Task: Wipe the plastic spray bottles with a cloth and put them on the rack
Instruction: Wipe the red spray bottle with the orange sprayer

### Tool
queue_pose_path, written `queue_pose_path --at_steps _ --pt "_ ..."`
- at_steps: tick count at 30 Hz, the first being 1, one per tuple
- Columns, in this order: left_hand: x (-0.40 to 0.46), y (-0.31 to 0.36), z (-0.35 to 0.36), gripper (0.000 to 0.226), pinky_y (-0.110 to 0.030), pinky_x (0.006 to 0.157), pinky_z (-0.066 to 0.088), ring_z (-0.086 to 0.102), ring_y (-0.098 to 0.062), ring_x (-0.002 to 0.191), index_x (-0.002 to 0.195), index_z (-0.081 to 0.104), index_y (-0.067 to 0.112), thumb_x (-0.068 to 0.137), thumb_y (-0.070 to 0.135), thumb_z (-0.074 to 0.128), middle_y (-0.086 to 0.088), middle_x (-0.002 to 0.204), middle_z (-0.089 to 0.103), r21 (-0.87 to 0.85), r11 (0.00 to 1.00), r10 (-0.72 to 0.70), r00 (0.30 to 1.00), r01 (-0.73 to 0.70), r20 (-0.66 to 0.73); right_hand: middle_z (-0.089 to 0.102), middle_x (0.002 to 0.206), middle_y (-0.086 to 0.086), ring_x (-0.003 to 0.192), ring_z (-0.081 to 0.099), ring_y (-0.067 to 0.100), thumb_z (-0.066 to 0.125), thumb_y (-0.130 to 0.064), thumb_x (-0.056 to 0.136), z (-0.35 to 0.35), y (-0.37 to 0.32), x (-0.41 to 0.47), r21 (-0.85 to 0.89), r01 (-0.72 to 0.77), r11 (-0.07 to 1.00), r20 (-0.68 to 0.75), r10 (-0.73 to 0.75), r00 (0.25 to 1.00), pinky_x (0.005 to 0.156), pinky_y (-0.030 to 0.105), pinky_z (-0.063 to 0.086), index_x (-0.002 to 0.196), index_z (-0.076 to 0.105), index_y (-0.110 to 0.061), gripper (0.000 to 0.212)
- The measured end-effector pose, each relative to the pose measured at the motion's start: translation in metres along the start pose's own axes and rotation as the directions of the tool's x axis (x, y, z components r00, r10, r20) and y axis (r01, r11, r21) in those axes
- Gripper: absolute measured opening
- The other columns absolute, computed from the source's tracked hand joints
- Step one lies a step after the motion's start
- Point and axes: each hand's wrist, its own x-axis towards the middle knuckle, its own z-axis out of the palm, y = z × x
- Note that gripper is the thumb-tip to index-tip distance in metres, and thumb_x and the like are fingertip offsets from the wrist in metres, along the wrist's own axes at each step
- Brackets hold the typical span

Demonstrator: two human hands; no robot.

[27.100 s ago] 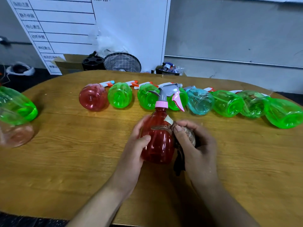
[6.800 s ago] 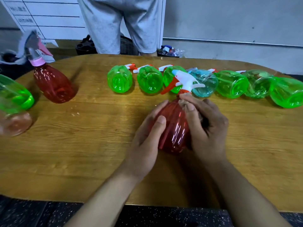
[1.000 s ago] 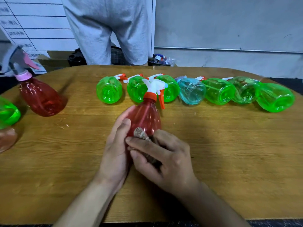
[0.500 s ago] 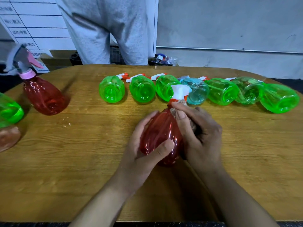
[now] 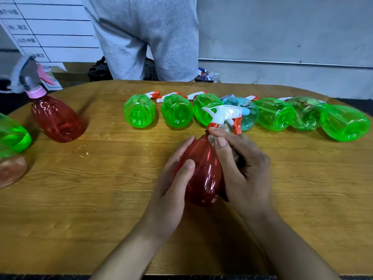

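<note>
At the centre of the wooden tabletop point(image 5: 101, 199), a red spray bottle point(image 5: 203, 170) with a white and orange trigger head point(image 5: 224, 116) is held between both hands. Left hand point(image 5: 171, 182) cups the bottle's left flank, fingers curved round the body and thumb laid across its front. Right hand point(image 5: 244, 168) grips a wadded cloth point(image 5: 214, 138) and presses it against the bottle's shoulder, just below the neck; most of the cloth is hidden under the fingers.

Behind the held bottle, a row of bottles lies on its side with bases toward the camera: six green bottles point(image 5: 139, 113) and one pale blue bottle point(image 5: 247, 114), partly hidden by the trigger head. Left of the held bottle, well apart, a second red bottle point(image 5: 56, 118) with a pink collar stands tilted. Further left, at the frame edge, sit a green bottle point(image 5: 12, 136) and a brownish one point(image 5: 10, 170), both cut off.

Beyond the row, a person in grey shorts point(image 5: 145, 37) stands at the far edge of the tabletop.
</note>
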Motion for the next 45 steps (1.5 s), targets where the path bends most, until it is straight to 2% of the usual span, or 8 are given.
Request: queue_pose_path --at_steps 10,15,21,27,32,37,40,45 --pt "0.012 0.008 -0.017 0.051 -0.055 0.122 0.039 0.061 -0.033 0.136 0.149 0.058 0.022 0.101 0.038 0.048 -0.011 0.142 0.068 -0.199 0.98 -0.011 0.994 -0.012 -0.113 0.06 0.085 0.002 0.074 0.058 0.015 0.071 -0.034 0.101 0.016 -0.014 -0.033 -0.079 0.444 0.893 0.278 -0.408 0.87 0.068 0.033 0.054 0.122 0.079 -0.023 0.025" --pt "0.01 0.005 -0.01 0.049 -0.055 0.121 0.041 0.059 -0.024 0.14 0.142 0.065 0.029 0.096 0.045 0.057 -0.002 0.145 0.066 -0.031 0.998 0.053 0.994 -0.056 -0.091 0.05 0.086 -0.008 0.074 0.048 -0.001 0.066 -0.029 0.102 0.006 -0.008 -0.021 -0.07 0.306 0.949 0.132 -0.296 0.946 0.071 0.014 0.042 0.124 0.075 -0.021 0.025" --pt "0.0 -0.002 0.004 0.045 -0.013 0.103 0.047 0.059 0.002 0.133 0.142 0.062 0.024 0.098 0.03 0.055 0.02 0.138 0.069 0.071 0.995 0.072 0.997 -0.075 0.041 0.071 0.094 0.007 0.087 0.065 0.014 0.059 -0.026 0.106 -0.008 0.009 -0.003 -0.105 0.08 0.991 -0.009 -0.082 0.997 0.075 0.029 0.051 0.124 0.076 -0.019 0.026" --pt "0.009 -0.002 -0.008 0.045 -0.057 0.122 0.039 0.06 -0.023 0.139 0.142 0.064 0.031 0.101 0.044 0.053 -0.001 0.143 0.068 -0.09 0.996 0.0 0.99 -0.012 -0.139 0.052 0.086 -0.006 0.075 0.053 0.001 0.066 -0.028 0.101 0.011 -0.007 -0.022 -0.082 0.253 0.964 0.155 -0.238 0.959 0.069 0.016 0.044 0.125 0.076 -0.018 0.028" --pt "0.012 0.008 -0.017 0.05 -0.055 0.121 0.04 0.063 -0.028 0.135 0.15 0.055 0.023 0.104 0.04 0.046 -0.007 0.142 0.068 -0.167 0.986 0.008 0.992 -0.029 -0.128 0.061 0.086 0.002 0.076 0.057 0.006 0.074 -0.026 0.098 0.02 -0.006 -0.031 -0.048 0.428 0.902 0.253 -0.404 0.879 0.069 0.026 0.053 0.122 0.079 -0.02 0.025" --pt "0.008 -0.001 -0.005 0.043 -0.038 0.121 0.044 0.057 -0.01 0.14 0.143 0.062 0.028 0.101 0.038 0.056 0.012 0.144 0.066 0.077 0.993 0.097 0.991 -0.089 -0.097 0.054 0.088 -0.015 0.075 0.052 -0.004 0.065 -0.026 0.101 -0.001 0.004 -0.01 -0.037 0.237 0.971 0.137 -0.23 0.964 0.07 0.013 0.04 0.123 0.076 -0.018 0.026" --pt "0.0 -0.004 0.005 0.044 -0.017 0.109 0.047 0.057 0.002 0.135 0.142 0.061 0.031 0.099 0.034 0.054 0.023 0.14 0.066 0.083 0.995 0.057 0.998 -0.059 0.028 0.069 0.089 0.0 0.08 0.062 0.01 0.06 -0.03 0.103 -0.01 0.014 0.003 -0.009 0.103 0.995 0.022 -0.103 0.994 0.069 0.03 0.047 0.121 0.076 -0.021 0.026" --pt "0.004 -0.002 0.0 0.048 -0.046 0.12 0.045 0.059 -0.014 0.139 0.14 0.066 0.029 0.095 0.044 0.062 0.006 0.144 0.067 -0.029 1.0 -0.001 0.997 -0.001 -0.072 0.06 0.081 -0.001 0.077 0.056 0.003 0.061 -0.029 0.102 -0.002 0.006 -0.006 -0.078 0.126 0.989 0.062 -0.121 0.991 0.07 0.016 0.041 0.123 0.076 -0.018 0.028"
